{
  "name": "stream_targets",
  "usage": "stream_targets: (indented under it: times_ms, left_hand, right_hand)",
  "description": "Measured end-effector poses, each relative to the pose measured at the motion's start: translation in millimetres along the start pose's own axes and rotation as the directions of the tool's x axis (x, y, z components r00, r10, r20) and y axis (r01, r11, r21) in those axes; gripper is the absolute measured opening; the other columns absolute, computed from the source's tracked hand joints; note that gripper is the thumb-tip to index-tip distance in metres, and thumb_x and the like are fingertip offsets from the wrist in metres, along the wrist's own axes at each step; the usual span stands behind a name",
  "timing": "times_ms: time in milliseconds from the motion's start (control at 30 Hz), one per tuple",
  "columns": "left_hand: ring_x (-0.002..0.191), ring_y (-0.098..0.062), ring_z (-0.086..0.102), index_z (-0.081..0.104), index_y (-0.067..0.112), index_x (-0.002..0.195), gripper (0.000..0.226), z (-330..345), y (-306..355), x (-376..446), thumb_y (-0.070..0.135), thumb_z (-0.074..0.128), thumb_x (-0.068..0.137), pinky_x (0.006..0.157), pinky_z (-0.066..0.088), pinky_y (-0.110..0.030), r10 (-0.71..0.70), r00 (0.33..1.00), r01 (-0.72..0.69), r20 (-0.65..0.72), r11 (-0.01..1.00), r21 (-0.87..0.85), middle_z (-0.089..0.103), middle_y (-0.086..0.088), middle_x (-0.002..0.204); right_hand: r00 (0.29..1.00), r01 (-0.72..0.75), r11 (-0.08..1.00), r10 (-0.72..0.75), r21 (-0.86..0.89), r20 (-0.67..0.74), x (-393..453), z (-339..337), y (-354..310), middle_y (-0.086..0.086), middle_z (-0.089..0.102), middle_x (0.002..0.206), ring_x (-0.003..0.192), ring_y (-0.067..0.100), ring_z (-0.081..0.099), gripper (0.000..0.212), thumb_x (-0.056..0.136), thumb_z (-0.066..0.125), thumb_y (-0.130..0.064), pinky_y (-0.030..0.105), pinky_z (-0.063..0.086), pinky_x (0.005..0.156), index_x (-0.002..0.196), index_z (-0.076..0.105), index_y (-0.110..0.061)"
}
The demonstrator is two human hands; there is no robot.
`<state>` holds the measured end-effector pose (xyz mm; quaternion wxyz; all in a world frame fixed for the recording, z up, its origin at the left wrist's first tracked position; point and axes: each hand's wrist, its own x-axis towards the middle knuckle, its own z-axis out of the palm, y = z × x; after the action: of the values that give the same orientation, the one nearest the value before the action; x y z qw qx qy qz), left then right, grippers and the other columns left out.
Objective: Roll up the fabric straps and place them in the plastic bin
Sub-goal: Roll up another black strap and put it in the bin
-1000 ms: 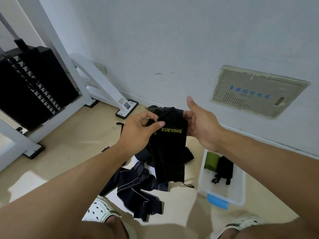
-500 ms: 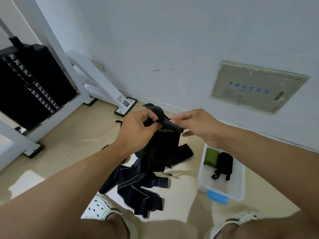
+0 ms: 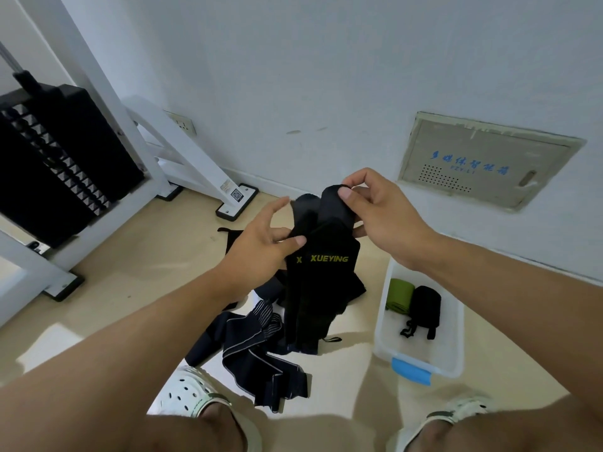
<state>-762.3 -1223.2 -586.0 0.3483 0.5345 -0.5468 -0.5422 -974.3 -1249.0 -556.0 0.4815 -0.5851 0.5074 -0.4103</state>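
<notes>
A black fabric strap [image 3: 321, 282] with yellow XUEYING lettering hangs in front of me, its lower end reaching the floor. My left hand [image 3: 261, 246] pinches its left edge beside the lettering. My right hand [image 3: 375, 207] pinches the folded top end between thumb and fingers. Below lies a heap of dark navy straps [image 3: 257, 353] with pale stitching. The clear plastic bin [image 3: 453, 357] with a blue latch stands on the floor at the right, holding a green roll [image 3: 399, 296] and a black roll [image 3: 424, 309].
A white weight machine frame [image 3: 182, 158] with a black weight stack [image 3: 55, 164] fills the left. A wall with a grey access panel [image 3: 483, 164] is close ahead. My feet in white clogs [image 3: 189, 393] stand at the bottom, near the straps.
My right hand has risen and turned the strap's top end over into a fold. The lettering is fully visible again, and the strap hangs straighter.
</notes>
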Motion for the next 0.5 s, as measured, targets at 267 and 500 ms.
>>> stream_targets:
  times_ms: [267, 500]
  left_hand:
    - [0.105, -0.028, 0.071, 0.069, 0.012, 0.121, 0.026, 4.9, 4.3, 1.4, 0.005, 0.049, 0.106, 0.089, 0.059, -0.036, -0.081, 0.995, 0.092, 0.052, 0.958, -0.273, 0.075, -0.013, 0.114]
    - [0.098, -0.029, 0.069, 0.068, 0.01, 0.117, 0.035, 14.2, 7.1, -3.0, -0.008, 0.044, 0.099, 0.098, 0.058, -0.044, -0.088, 0.986, 0.122, 0.141, 0.959, -0.255, 0.073, -0.013, 0.106]
  right_hand:
    - [0.971, 0.07, 0.993, -0.046, -0.095, 0.234, -6.8, -0.2, -14.4, -0.004, 0.069, 0.077, 0.064, 0.011, 0.057, 0.009, 0.103, 0.057, -0.018, 0.026, 0.051, 0.055, 0.094, 0.059, -0.021]
    - [0.991, 0.124, 0.987, -0.118, -0.098, 0.069, -7.0, 4.7, -19.0, -0.009, 0.072, 0.084, 0.073, 0.022, 0.071, 0.007, 0.091, 0.074, -0.013, 0.044, 0.064, 0.071, 0.087, 0.073, -0.019]
